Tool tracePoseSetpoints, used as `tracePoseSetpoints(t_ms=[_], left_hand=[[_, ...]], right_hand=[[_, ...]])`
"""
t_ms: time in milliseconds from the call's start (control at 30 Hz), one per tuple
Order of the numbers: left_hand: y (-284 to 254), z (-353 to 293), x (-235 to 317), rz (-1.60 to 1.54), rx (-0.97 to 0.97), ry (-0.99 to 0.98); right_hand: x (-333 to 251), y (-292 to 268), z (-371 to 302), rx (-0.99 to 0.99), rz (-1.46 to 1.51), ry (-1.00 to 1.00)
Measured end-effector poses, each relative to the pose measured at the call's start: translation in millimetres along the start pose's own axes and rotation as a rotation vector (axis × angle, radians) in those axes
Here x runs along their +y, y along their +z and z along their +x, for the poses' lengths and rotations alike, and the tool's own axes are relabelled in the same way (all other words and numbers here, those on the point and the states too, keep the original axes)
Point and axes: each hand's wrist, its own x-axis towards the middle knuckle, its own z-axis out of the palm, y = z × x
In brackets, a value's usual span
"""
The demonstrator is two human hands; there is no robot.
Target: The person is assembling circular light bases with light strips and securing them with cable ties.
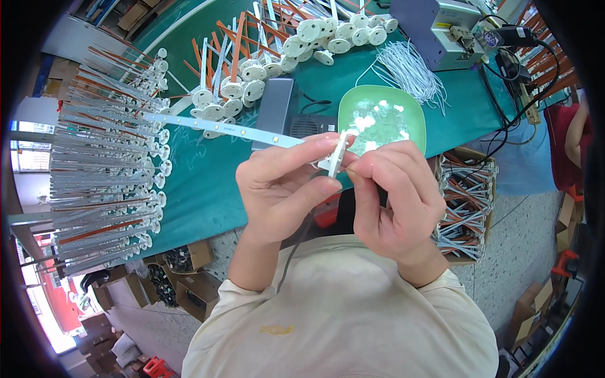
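Note:
My left hand holds a white round end disc edge-on between thumb and fingers. From that disc an LED light strip with spaced yellow chips reaches out over the table to the left. My right hand is closed in a pinch right beside the disc's face; whatever lies between its fingertips is too small and covered to make out. Just beyond both hands stands a light green dish with clear and white small pieces in it.
Rows of strips with white discs line the left; more discs lie along the back. White wires, a grey-purple machine and a dark grey box share the green table. A full carton and another person's arm are right.

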Motion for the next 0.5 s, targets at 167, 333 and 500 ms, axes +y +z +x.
tracePoseSetpoints(t_ms=[167,333,500], left_hand=[[0.0,-4.6,-3.5,0.007,0.028,0.019],[1.9,-11.3,-6.8,-0.024,0.059,-0.028],[-0.2,-6.1,-5.2,0.108,0.064,-0.013]], right_hand=[[-0.6,1.0,-2.1,-0.020,0.012,-0.001],[1.4,3.4,-3.6,-0.031,-0.013,-0.031],[5.0,6.1,1.8,-0.052,-0.001,-0.018]])
